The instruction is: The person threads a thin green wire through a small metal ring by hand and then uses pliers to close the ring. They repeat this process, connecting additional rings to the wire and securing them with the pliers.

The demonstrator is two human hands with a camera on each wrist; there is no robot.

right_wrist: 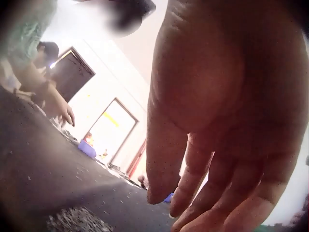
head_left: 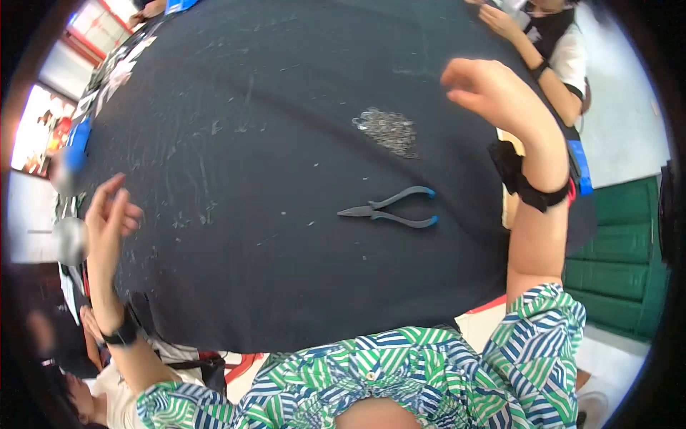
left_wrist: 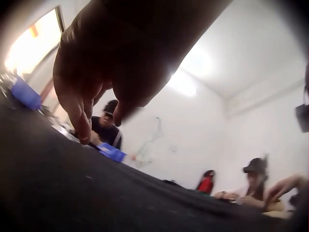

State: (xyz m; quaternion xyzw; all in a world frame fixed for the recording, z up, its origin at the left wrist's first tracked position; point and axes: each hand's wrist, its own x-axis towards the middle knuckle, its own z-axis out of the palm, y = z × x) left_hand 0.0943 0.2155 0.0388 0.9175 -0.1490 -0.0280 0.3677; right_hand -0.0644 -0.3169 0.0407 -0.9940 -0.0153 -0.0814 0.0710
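Pliers (head_left: pixel 371 211) with grey handles and blue tips lie on the black-covered table, handles spread and nose toward the left. Beyond them sits a small heap of silvery metal pieces (head_left: pixel 388 131), also partly seen as a pile (right_wrist: pixel 77 220) in the right wrist view. My left hand (head_left: pixel 108 225) is raised at the table's left side, fingers loosely bent and holding nothing. Up at the right, my right hand (head_left: pixel 489 89) hovers beyond the heap, its fingers relaxed and free of any object. In the right wrist view its fingers (right_wrist: pixel 200 174) hang downward, apart from the heap.
Black cloth (head_left: pixel 236 286) covers the table, with small scraps scattered over it. Another person's arm (head_left: pixel 529 53) is at the far right edge. Blue containers (head_left: pixel 78 136) and papers (head_left: pixel 118 79) line the left edge. A green cabinet (head_left: pixel 614 236) stands at the right.
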